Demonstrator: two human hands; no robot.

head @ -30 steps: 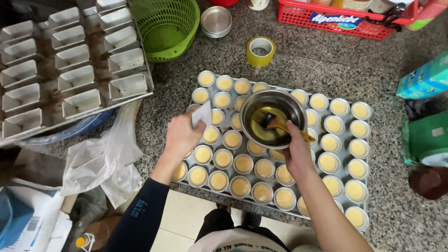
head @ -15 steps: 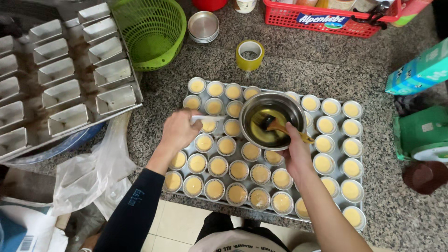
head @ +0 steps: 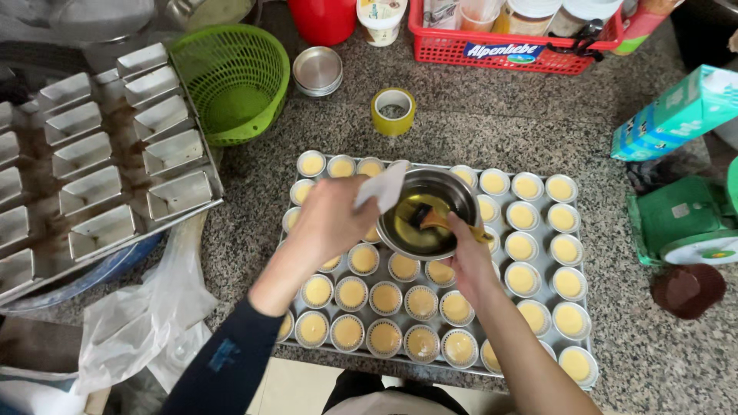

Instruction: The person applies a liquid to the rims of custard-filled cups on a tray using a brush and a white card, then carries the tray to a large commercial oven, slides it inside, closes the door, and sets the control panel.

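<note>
Moved: white paper piece point(head: 382, 187) was carried by left hand point(head: 332, 219) to steel bowl point(head: 427, 213) rim.
Right hand point(head: 467, 257): fingers were closed on brush point(head: 437, 220) in bowl.
Bowl: was set on tart tray point(head: 547, 270), judged rigid, slippery; rim grip advised.
Paper: pinched; judged light, flimsy.

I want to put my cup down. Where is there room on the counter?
Bare stone lies between the tape roll, the red basket and the teal box. The tray is packed with filled cups, and both hands work there at the metal bowl.
</note>
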